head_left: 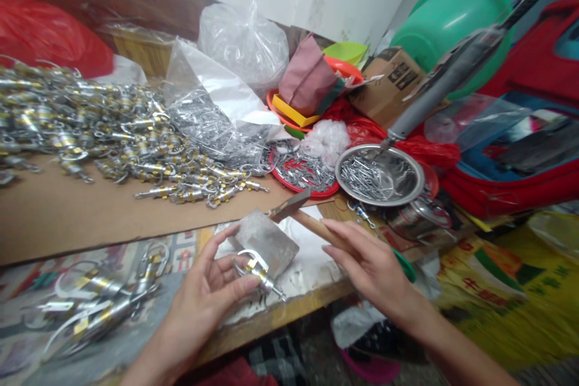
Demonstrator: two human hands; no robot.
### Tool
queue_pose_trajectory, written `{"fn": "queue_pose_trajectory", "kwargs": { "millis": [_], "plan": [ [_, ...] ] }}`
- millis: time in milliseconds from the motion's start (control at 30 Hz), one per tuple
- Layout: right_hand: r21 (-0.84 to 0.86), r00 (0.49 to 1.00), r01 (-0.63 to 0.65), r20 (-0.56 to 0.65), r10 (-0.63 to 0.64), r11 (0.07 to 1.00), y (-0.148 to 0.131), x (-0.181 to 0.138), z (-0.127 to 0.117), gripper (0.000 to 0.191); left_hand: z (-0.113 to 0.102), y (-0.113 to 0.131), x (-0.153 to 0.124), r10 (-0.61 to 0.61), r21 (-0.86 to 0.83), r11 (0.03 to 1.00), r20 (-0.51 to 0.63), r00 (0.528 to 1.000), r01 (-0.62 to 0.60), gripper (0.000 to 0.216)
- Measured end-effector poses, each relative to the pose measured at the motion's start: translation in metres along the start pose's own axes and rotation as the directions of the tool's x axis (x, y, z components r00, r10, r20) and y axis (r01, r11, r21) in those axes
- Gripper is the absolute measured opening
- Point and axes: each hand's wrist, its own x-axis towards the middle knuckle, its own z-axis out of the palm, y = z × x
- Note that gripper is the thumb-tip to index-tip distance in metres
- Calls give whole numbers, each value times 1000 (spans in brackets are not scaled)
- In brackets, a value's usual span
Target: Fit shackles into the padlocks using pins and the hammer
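Clasp (256,266) sits pinched between the thumb and fingertips of my left hand (203,295), held against the near face of the metal block (271,240) at the table's front edge. My right hand (371,265) lies flat, fingers stretched out and close together, resting on the handle of the hammer (294,208) without gripping it. The hammer's head leans on the far side of the block.

Going by how things lie, I judge the work well along but not finished. A big heap of clasps (113,126) covers the cardboard sheet (67,211), and a smaller bunch (104,304) lies just left of my left hand. The steel bowl (404,181) beyond the hammer holds plenty of small pins. The clasp in hand looks not yet struck.
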Motion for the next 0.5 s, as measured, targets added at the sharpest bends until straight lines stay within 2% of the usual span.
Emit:
{"fn": "queue_pose_trajectory", "kwargs": {
  "millis": [67,167,233,367,433,500],
  "plan": [
    [21,994,105,-48,-103,994,-14,-4,-7,44,-1,-1,0,3,-16,1000,-8,1000,-3,73],
    [-8,983,157,100,-155,988,-22,-15,-7,54,-2,-2,0,10,-27,1000,0,1000,-10,75],
    [-61,972,150,192,-136,987,-23,-22,-5,55,-2,-2,0,11,-28,1000,6,1000,-11,77],
    [-77,986,137,105,-129,988,-25,-31,1,56,3,0,1,4,-39,999,15,1000,-3,78],
    [-29,985,104,139,-99,994,-23,-32,5,53,4,1,0,3,-24,1000,18,1000,-3,78],
    [14,990,20,139,-22,1000,-16,-31,9,44,-2,0,-5,15,38,999,-18,1000,-14,76]
  ]
}}
